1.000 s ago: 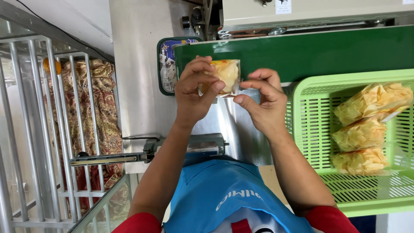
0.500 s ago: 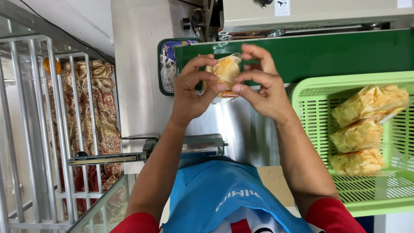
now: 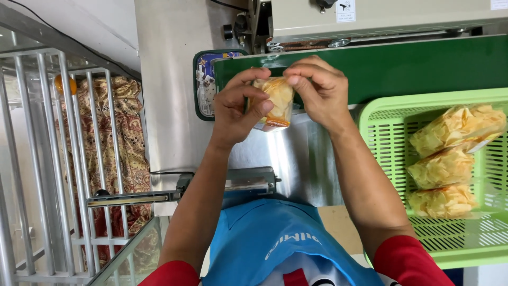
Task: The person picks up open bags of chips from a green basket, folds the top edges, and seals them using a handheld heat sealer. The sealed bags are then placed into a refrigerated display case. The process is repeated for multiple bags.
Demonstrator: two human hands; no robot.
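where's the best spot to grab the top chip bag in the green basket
Judging by its pose, grip the top chip bag at its flattened end near the basket wall on the right, where the clear film tapers past the chips. Come from above through the open top, since the walls block the sides and two more bags lie against it. Pinching the bulging middle would likely crush chips.

Bare steel table [image 3: 296, 159] at frame centre leaves passing room below the hands. The green conveyor belt [image 3: 402, 66] and sealing machine [image 3: 381, 18] block the top; the green basket [image 3: 386, 114] with three chip bags [image 3: 442, 167] fills the right; a metal rack [image 3: 58, 159] closes the left.
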